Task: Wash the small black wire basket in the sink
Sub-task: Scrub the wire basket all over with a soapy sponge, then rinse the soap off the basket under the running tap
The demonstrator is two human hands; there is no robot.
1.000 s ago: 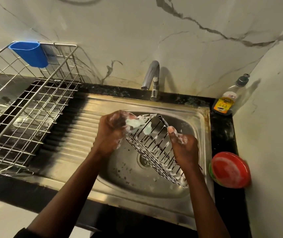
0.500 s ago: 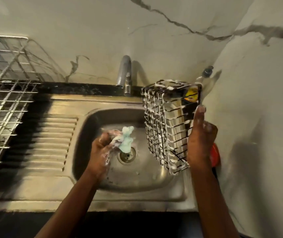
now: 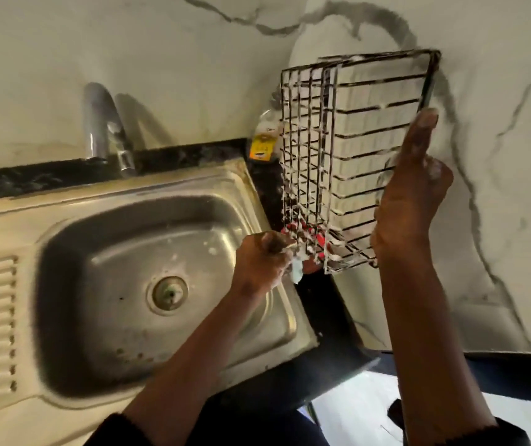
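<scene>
Above the right-hand edge of the table, clear of the sink bowl, the small black wire basket is held upright on end and streaked with white suds. The right hand grasps its far side, palm flat against the wires and thumb stretched up along the frame. The left hand is clenched around a soapy pale sponge pressed to the basket's lower corner, just over a red lidded container that shows through the wires. A soap bottle stands at the back corner of the table, beside the basket, and the tap appears to be off. Scrubbing seems well along, with rinsing not yet begun. The risks look plain: soapy wires and a wet palm make a slippery hold, so a hard push from the sponge could twist the basket loose onto the container or bottle, and because it hangs outside the bowl, foam is likely to drip on the table rather than drain
</scene>
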